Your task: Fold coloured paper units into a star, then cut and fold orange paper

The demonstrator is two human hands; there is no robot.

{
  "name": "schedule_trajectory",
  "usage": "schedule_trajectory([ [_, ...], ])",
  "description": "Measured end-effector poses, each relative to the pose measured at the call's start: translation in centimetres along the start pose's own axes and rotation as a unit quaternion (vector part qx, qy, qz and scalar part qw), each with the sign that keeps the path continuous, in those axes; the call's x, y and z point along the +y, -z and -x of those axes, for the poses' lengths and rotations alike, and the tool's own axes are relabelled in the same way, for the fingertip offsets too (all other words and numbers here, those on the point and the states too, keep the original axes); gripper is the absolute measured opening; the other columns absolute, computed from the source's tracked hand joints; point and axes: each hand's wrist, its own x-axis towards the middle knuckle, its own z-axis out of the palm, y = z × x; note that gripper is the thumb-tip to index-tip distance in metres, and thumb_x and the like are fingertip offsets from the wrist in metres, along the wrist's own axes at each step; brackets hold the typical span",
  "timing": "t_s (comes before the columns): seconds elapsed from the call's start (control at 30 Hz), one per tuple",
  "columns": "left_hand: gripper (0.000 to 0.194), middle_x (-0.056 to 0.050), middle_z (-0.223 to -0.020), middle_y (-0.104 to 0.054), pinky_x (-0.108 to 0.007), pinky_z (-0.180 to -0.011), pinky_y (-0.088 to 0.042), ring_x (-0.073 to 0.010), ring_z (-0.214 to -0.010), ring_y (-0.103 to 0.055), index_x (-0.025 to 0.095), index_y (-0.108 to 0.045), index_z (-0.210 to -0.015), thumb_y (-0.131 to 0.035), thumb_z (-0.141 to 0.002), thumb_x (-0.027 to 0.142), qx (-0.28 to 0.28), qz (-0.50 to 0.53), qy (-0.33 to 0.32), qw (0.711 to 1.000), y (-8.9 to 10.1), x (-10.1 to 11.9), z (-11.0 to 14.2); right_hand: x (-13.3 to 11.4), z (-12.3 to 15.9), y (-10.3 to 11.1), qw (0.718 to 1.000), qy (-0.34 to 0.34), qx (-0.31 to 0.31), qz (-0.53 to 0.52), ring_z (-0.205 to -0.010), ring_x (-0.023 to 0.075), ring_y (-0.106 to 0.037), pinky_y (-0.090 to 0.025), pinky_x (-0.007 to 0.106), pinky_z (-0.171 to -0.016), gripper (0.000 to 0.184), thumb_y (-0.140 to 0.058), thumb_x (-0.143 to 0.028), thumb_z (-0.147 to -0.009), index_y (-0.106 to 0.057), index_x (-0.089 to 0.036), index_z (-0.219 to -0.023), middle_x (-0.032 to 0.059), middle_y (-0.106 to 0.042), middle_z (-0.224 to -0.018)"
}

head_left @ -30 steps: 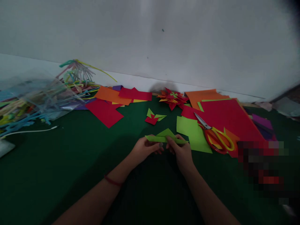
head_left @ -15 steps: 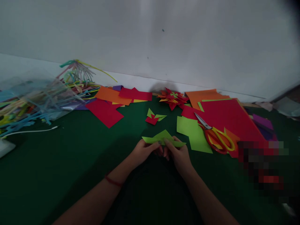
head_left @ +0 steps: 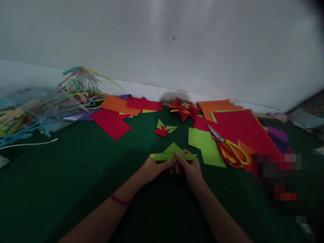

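Note:
A green paper piece (head_left: 173,148), partly folded with a long strip along its near edge and a pointed peak behind, is held up over the table. My left hand (head_left: 159,165) pinches its left part, thumb along the strip. My right hand (head_left: 187,162) grips the right part, its thumb pressing near the middle; the other fingers are mostly hidden underneath. Just beyond the hands lies a small folded red-and-green paper piece (head_left: 163,129). Farther back sits a pointed paper flower (head_left: 184,108) in red, orange and green.
Scissors (head_left: 229,148) with red and yellow handles rest on green sheets (head_left: 212,157) and red paper (head_left: 243,128) at right. Red and orange sheets (head_left: 111,123) lie at back left. A plastic bag (head_left: 43,101) with pipe cleaners is far left. A white wall (head_left: 126,40) stands behind.
The green paper has tilted, so its peak and near strip show flatter and straighter. My right thumb has shifted to the paper's middle. The whole view has moved slightly.

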Motion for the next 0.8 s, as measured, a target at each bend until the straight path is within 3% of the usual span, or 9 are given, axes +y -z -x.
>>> schedule_trajectory([
  [0.33, 0.028, -0.002, -0.062, -0.062, -0.027, -0.065, -0.046, -0.0136, -0.062, -0.059, 0.013, -0.062, -0.062, -0.051, -0.082, 0.030, -0.007, 0.017, 0.017, 1.000, 0.02, 0.10, 0.09, 0.83, -0.14, 0.53, 0.999, 0.000, -0.053, -0.006, -0.036, 0.0088, -0.046, -0.032, 0.020, -0.035, 0.025, -0.056, -0.042, -0.079, -0.050, -0.020, -0.069, -0.0054, -0.052, -0.045],
  [0.8, 0.040, -0.004, -0.060, -0.061, -0.025, -0.063, -0.045, -0.0123, -0.058, -0.058, 0.012, -0.062, -0.061, -0.043, -0.087, 0.035, -0.009, 0.039, -0.005, 0.999, 0.04, 0.07, -0.04, 0.67, -0.02, 0.49, 0.999, 0.008, -0.032, 0.019, -0.037, 0.0082, -0.046, -0.033, 0.020, -0.038, 0.025, -0.059, -0.039, -0.077, -0.050, -0.019, -0.066, -0.0055, -0.052, -0.044],
])
